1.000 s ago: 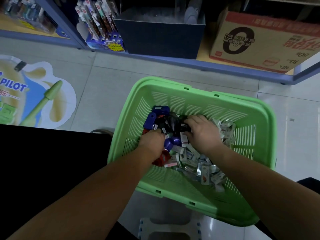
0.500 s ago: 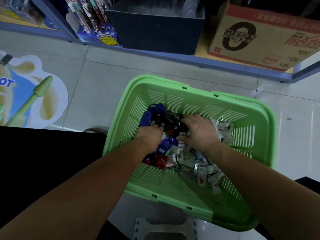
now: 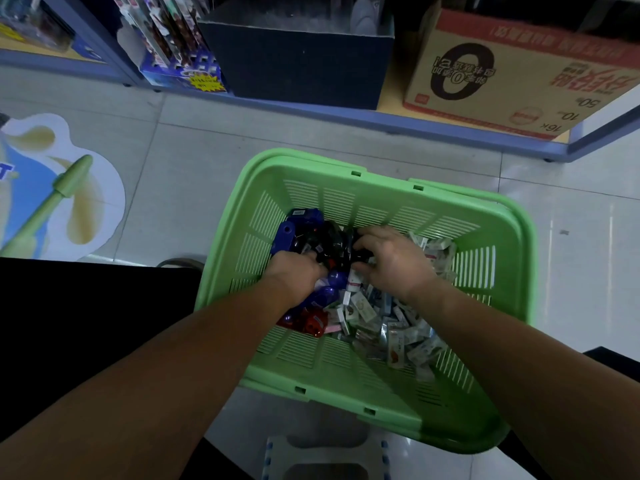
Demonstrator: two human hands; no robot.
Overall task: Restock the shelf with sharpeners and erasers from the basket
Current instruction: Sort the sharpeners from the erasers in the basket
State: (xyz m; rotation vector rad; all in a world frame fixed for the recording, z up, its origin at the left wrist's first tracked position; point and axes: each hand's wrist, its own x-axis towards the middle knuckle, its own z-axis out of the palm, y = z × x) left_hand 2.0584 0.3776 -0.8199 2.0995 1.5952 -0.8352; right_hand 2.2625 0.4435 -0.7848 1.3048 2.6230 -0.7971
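A green slatted basket (image 3: 346, 375) sits on the tiled floor below me. Inside lies a heap of blue, black and red sharpeners (image 3: 301, 233) on the left and several small wrapped erasers (image 3: 394, 337) on the right. My left hand (image 3: 294, 275) is buried in the sharpener pile with its fingers curled around dark pieces. My right hand (image 3: 391, 261) rests palm down on the pile beside it, fingers bent over black sharpeners. What each hand actually holds is hidden by the fingers.
The bottom shelf (image 3: 346, 112) runs across the top, holding a dark box (image 3: 298, 60), a cardboard carton (image 3: 512, 71) and a pen display (image 3: 180, 64). A floor sticker (image 3: 52, 195) lies left. A small stool (image 3: 325, 455) stands under the basket's near edge.
Both hands have stayed in the sharpener pile, shifting only slightly closer together. The view has drifted a little to the right and down.
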